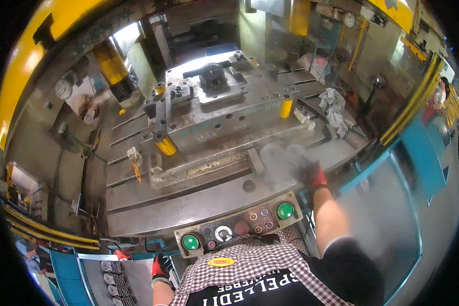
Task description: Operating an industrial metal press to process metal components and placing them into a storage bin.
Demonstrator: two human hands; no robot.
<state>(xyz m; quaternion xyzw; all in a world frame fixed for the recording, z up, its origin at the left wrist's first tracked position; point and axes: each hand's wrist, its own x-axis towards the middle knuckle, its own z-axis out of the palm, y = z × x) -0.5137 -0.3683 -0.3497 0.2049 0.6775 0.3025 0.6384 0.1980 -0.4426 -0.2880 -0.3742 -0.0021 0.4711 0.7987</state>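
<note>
The right hand [313,175], wearing a red-and-black glove, is reaching over the flat grey steel press bed [153,211]. Its blurred fingers are coming right up to a round grey metal piece [295,151]; whether they are gripping it or standing open, I cannot tell. A second round grey metal disc [272,154] is lying just left of that piece, on the bed's front right. The left hand [161,267], similarly gloved, is hanging near stacked grey metal parts [118,280]; its fingers are partly curling, their hold unclear.
</note>
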